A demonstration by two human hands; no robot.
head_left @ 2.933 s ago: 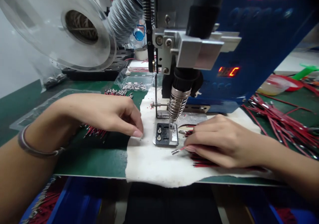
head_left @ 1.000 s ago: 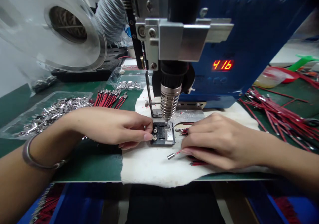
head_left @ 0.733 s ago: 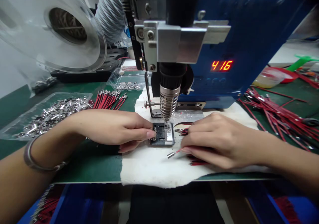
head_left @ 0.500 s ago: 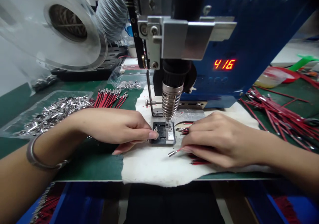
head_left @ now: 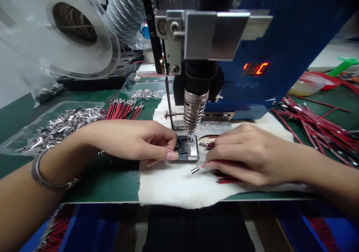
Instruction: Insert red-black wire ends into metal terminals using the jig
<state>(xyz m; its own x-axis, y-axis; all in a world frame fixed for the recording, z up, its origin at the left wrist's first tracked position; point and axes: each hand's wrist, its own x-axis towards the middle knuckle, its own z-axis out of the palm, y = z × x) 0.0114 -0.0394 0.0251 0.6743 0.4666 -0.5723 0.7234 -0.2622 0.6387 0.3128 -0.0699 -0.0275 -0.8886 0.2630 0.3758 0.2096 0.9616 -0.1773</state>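
Observation:
My left hand [head_left: 134,140] lies on the green mat with its fingertips pinched together at the left edge of the small black fixture block [head_left: 185,151] under the ribbed metal nozzle [head_left: 193,111] of the blue machine; what the pinch holds is too small to see. My right hand [head_left: 246,153] rests on the white cloth [head_left: 179,184] to the right of the block, fingers curled over a bunch of red wires. One red wire with a metal sleeve [head_left: 196,168] sticks out from under its fingertips.
A clear bag of loose metal sleeves [head_left: 56,126] lies at the left, with a row of sleeved red wires [head_left: 123,109] behind my left hand. A large clear reel [head_left: 70,27] stands at back left. A heap of red wires [head_left: 316,128] covers the right. The table's front edge runs just below the cloth.
My left hand moved from the mat to the fixture block and pinched at its left edge. The machine's red display changed from 416 to other characters. My right hand stayed put.

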